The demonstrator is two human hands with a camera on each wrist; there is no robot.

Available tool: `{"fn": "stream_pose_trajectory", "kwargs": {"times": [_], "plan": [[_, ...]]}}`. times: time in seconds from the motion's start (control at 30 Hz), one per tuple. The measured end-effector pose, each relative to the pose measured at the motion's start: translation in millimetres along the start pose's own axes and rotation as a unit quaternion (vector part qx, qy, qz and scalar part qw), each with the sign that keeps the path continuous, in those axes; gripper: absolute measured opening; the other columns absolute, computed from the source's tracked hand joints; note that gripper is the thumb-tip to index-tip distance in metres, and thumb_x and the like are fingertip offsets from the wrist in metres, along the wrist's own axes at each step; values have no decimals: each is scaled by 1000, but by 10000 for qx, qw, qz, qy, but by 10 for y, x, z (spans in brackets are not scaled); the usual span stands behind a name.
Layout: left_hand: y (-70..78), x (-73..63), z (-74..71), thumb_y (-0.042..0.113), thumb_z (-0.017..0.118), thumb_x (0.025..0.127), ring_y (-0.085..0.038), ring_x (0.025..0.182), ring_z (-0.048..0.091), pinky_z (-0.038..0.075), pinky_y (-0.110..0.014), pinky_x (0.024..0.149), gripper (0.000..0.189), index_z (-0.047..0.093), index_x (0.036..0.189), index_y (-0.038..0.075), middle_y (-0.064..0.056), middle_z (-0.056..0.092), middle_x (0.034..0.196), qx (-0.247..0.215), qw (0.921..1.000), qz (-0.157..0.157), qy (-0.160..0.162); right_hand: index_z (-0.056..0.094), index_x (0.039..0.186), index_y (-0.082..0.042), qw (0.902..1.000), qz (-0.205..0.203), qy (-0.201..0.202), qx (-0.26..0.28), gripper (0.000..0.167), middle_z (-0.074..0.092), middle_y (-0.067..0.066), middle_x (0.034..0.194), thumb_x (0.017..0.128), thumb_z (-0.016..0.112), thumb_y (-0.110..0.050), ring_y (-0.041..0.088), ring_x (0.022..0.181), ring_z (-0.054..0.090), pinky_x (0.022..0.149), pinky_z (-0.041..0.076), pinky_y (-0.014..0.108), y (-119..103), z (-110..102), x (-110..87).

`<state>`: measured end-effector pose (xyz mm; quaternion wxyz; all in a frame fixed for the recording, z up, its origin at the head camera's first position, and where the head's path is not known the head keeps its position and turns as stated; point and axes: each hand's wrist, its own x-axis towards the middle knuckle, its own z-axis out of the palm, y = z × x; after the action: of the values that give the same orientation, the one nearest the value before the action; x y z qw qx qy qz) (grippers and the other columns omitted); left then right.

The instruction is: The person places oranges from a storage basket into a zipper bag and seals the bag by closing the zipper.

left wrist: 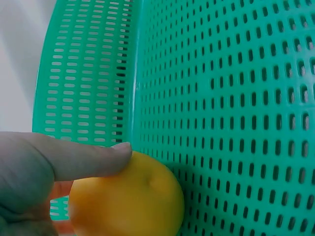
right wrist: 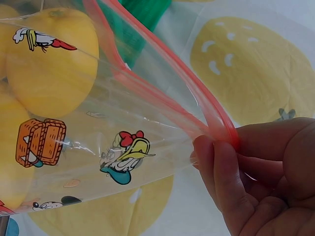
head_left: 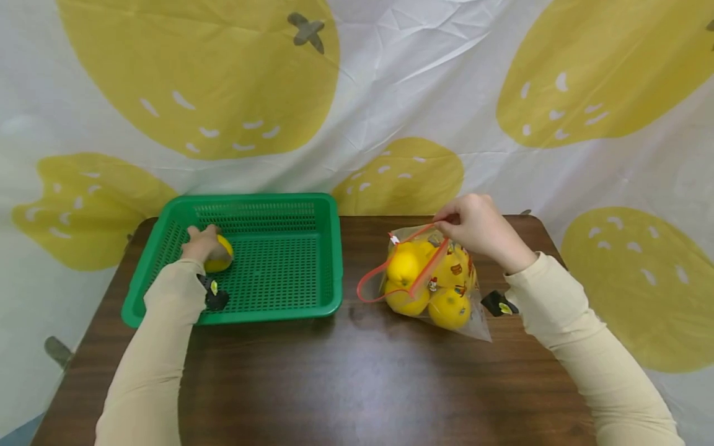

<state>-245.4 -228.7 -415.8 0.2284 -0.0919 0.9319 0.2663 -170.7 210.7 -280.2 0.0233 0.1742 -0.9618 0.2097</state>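
Observation:
At the left side of the green plastic basket (head_left: 262, 272), my left hand (head_left: 201, 243) grips a round yellow citrus fruit (head_left: 222, 255). The left wrist view shows the thumb across the top of the fruit (left wrist: 129, 201), with part of the other fingers hidden behind it. On the right, my right hand (head_left: 481, 226) pinches the red zip edge (right wrist: 172, 105) at one corner of a clear printed zip bag (head_left: 473, 322). The bag's mouth gapes open toward the basket. Several yellow citrus fruits (head_left: 449, 308) lie inside the bag.
Both the basket and the bag rest on a dark brown wooden table (head_left: 357, 384). Behind them hangs a white cloth (head_left: 401, 111) with large yellow fruit prints. The basket has raised, slotted walls, and a strip of table separates it from the bag.

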Motion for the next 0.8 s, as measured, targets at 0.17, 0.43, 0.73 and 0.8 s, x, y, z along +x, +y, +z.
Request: {"fn": "stream_pose_trajectory", "kwargs": {"times": [0.17, 0.43, 0.73, 0.8], "plan": [[-5, -8, -14, 19, 59, 82, -56, 106, 27, 39, -57, 78, 69, 25, 138, -1, -36, 12, 128, 43, 9999, 137, -43, 71, 88, 1, 10000, -23, 10, -23, 13, 68, 15, 80, 83, 61, -6, 19, 64, 62, 60, 51, 34, 5, 8, 6], [94, -60, -51, 22, 61, 83, -43, 104, 36, 46, -47, 78, 69, 27, 139, 0, -35, 15, 130, -377, 9969, 637, -268, 71, 89, 1, 10000, 57, -68, 18, 14, 68, 15, 81, 84, 61, -6, 18, 64, 61, 60, 51, 34, 4, 1, 22], [507, -264, -36, 22, 66, 80, -42, 106, 38, 53, -41, 69, 71, 31, 138, 4, -31, 20, 128, -650, 9855, 1569, 8, 71, 91, 1, 9998, 146, -135, 8, 15, 68, 16, 82, 85, 60, -7, 18, 63, 61, 59, 50, 33, 23, -7, 67], [600, -302, -21, 23, 66, 79, -42, 107, 38, 53, -40, 69, 71, 31, 138, 5, -30, 20, 128, -666, 9835, 1683, 22, 71, 91, 1, 9998, 158, -134, 3, 15, 68, 16, 83, 85, 60, -7, 18, 63, 61, 59, 50, 33, 28, -6, 79]]}}
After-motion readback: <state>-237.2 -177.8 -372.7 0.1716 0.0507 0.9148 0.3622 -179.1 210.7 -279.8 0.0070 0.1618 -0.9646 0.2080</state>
